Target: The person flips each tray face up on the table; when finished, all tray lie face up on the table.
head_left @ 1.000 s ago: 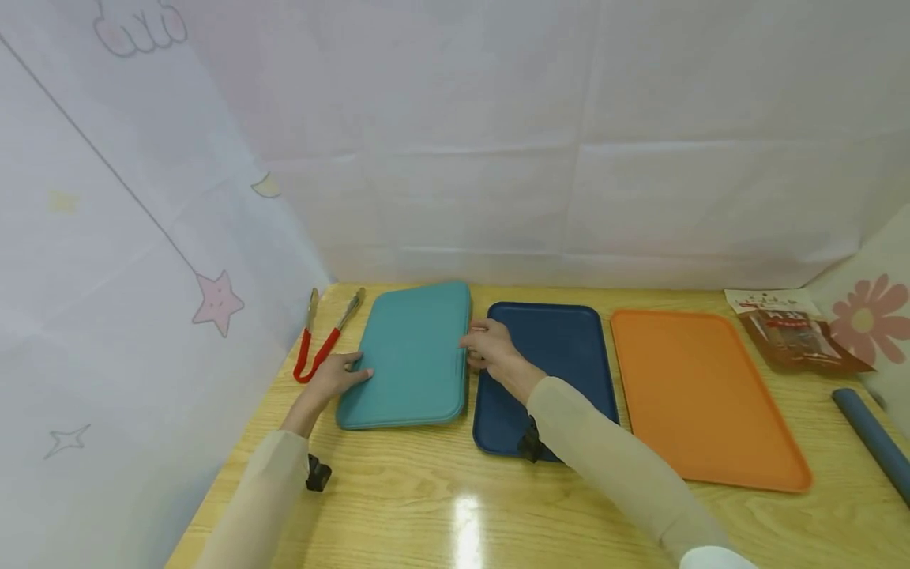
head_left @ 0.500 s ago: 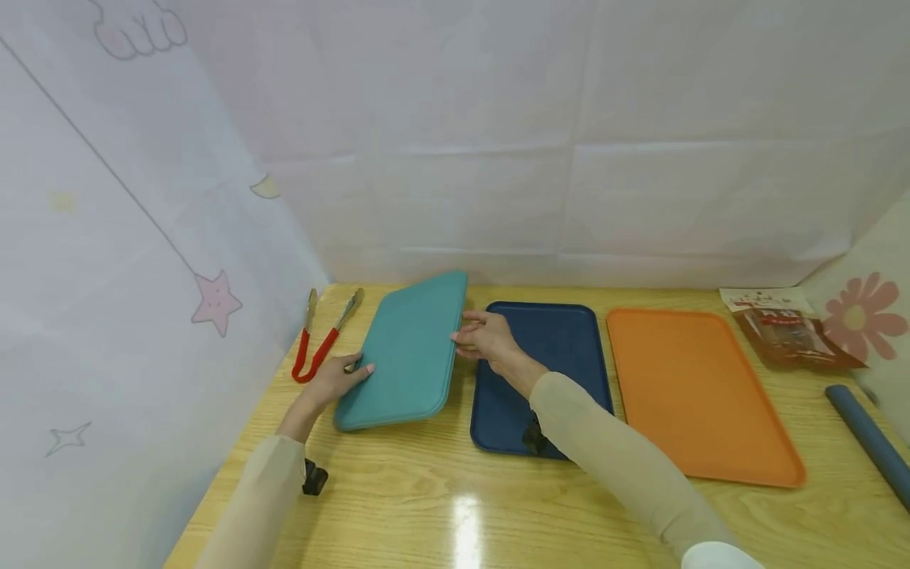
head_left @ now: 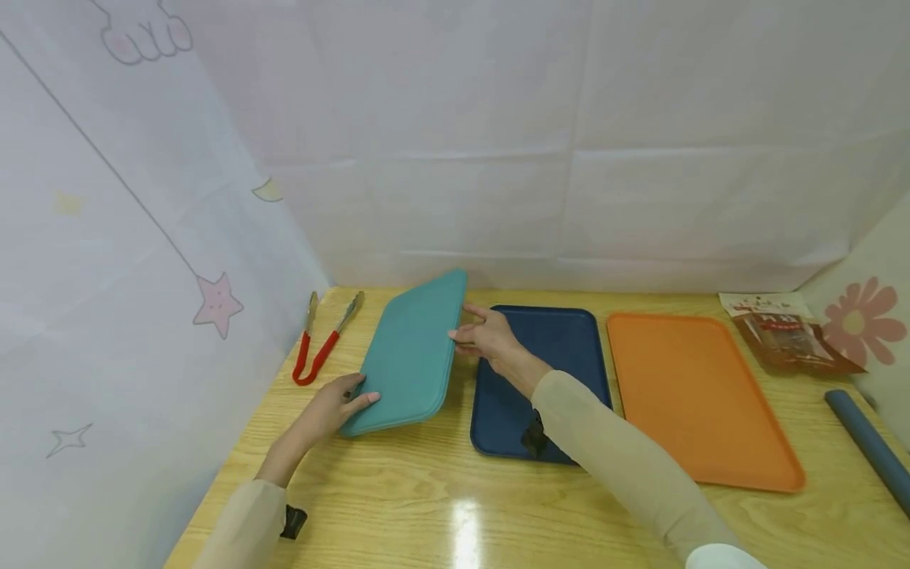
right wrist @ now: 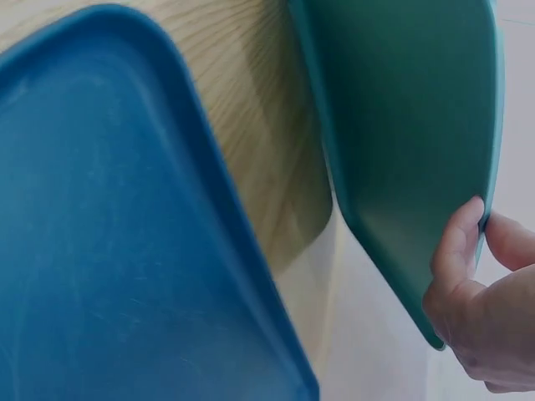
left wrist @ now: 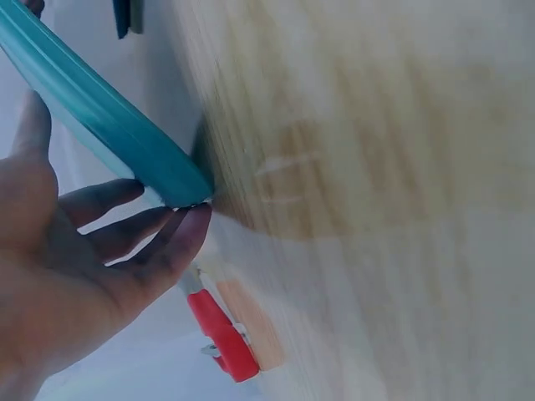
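A teal tray [head_left: 412, 356] is tilted at the left of the table, its right edge raised and its left edge low. My left hand [head_left: 330, 407] holds the low left edge near its front corner, thumb over the face. In the left wrist view, fingertips touch the underside of the teal tray [left wrist: 109, 109] close to the wood. My right hand [head_left: 490, 340] pinches the raised right edge. In the right wrist view, thumb and fingers lie on opposite sides of the rim of the teal tray [right wrist: 410, 125], whose shaded underside shows.
A navy tray [head_left: 554, 348] lies flat under my right forearm, with an orange tray [head_left: 700, 395] to its right. Red-handled tongs [head_left: 316, 356] lie left of the teal tray. Far right are a brown food packet [head_left: 789, 336] and a grey-blue roll [head_left: 870, 442].
My right hand has lifted the teal tray's right edge, so the tray has gone from nearly flat to tilted. My left hand has slid slightly toward the near corner.
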A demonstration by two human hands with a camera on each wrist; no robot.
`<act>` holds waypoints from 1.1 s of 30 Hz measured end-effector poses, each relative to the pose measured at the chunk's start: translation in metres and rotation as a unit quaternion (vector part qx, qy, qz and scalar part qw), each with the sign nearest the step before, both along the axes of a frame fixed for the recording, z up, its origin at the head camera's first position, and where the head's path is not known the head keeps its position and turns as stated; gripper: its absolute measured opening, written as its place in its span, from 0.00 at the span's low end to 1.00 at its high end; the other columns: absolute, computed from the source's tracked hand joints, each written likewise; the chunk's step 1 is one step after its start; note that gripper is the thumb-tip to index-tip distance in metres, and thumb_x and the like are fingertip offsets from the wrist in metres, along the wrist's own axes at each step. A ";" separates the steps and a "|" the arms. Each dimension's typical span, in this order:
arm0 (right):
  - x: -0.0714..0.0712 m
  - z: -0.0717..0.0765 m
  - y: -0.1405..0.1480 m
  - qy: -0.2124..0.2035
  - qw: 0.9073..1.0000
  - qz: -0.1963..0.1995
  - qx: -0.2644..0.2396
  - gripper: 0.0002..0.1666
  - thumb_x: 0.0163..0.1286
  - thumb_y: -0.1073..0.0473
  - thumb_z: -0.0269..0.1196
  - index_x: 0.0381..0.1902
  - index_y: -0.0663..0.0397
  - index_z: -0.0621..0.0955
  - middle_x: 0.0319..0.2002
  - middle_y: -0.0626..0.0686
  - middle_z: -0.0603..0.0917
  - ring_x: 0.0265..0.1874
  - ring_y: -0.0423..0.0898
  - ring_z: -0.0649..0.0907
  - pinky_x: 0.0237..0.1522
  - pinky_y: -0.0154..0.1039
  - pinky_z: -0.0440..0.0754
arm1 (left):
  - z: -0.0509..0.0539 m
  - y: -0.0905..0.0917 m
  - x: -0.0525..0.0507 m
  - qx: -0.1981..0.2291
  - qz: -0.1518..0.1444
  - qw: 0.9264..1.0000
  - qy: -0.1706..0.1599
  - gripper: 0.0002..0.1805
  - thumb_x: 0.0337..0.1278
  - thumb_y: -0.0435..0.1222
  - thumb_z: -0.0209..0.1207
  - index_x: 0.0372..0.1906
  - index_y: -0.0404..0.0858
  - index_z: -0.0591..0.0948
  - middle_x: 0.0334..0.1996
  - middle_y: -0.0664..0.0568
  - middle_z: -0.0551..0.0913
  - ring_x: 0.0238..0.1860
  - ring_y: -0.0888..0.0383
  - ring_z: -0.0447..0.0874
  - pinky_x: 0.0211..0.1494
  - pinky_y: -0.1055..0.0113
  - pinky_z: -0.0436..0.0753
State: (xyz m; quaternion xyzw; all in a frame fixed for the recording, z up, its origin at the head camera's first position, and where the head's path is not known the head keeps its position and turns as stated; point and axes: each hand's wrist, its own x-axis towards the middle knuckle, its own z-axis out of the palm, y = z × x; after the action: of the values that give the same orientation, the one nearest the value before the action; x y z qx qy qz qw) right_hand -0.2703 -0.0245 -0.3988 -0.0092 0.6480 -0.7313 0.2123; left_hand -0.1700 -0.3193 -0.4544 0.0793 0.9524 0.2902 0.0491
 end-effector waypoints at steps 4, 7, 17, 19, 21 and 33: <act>0.002 0.009 -0.001 0.010 1.000 -0.004 -0.009 0.43 0.63 0.71 0.65 0.73 0.47 0.64 0.53 0.63 0.77 0.44 0.50 0.84 0.50 0.46 0.82 | 0.007 0.005 0.023 0.016 -0.023 1.000 -0.002 0.41 0.64 0.52 0.57 0.68 0.23 0.63 0.66 0.26 0.63 0.61 0.30 0.68 0.59 0.42 0.72; 0.004 0.017 -0.003 0.012 1.000 -0.002 -0.018 0.43 0.63 0.71 0.65 0.73 0.46 0.64 0.51 0.62 0.77 0.43 0.49 0.84 0.51 0.46 0.81 | 0.009 0.007 0.038 0.039 -0.036 0.998 -0.016 0.44 0.59 0.50 0.62 0.71 0.26 0.61 0.68 0.27 0.60 0.66 0.29 0.61 0.60 0.41 0.72; 0.015 0.039 -0.010 0.004 0.998 0.002 -0.059 0.43 0.62 0.72 0.65 0.72 0.44 0.64 0.45 0.60 0.82 0.33 0.47 0.84 0.54 0.50 0.79 | 0.009 0.038 0.067 0.057 0.029 0.997 0.036 0.40 0.52 0.50 0.68 0.68 0.35 0.70 0.63 0.34 0.72 0.60 0.37 0.74 0.50 0.53 0.82; 0.017 0.043 -0.013 0.002 0.998 0.002 -0.064 0.43 0.62 0.71 0.65 0.72 0.43 0.65 0.45 0.59 0.82 0.33 0.47 0.84 0.55 0.51 0.78 | 0.011 0.045 0.073 0.068 0.041 0.995 0.061 0.36 0.54 0.44 0.68 0.66 0.35 0.72 0.60 0.34 0.74 0.57 0.39 0.76 0.47 0.56 0.84; 0.019 0.046 -0.015 0.001 0.998 0.000 -0.069 0.43 0.62 0.71 0.66 0.71 0.42 0.65 0.44 0.59 0.81 0.33 0.47 0.84 0.56 0.51 0.78 | 0.013 0.052 0.079 0.066 0.041 0.992 0.098 0.33 0.55 0.38 0.68 0.65 0.33 0.73 0.58 0.34 0.76 0.55 0.39 0.79 0.44 0.58 0.85; 0.031 0.062 -0.025 0.018 0.997 -0.003 -0.079 0.45 0.62 0.72 0.66 0.73 0.46 0.62 0.43 0.61 0.81 0.32 0.48 0.84 0.51 0.47 0.81 | 0.025 0.082 0.097 0.029 -0.016 0.934 0.357 0.40 0.42 0.19 0.67 0.67 0.30 0.69 0.49 0.36 0.82 0.45 0.43 0.85 0.37 0.65 0.85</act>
State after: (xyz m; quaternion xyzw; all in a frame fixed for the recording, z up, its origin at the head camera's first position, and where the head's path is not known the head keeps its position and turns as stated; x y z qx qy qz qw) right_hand -0.2397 -0.0496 -0.3364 -0.0372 0.5921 -0.7806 0.1967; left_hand -0.0725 -0.2376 -0.4292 0.1940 0.8971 0.2693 -0.2917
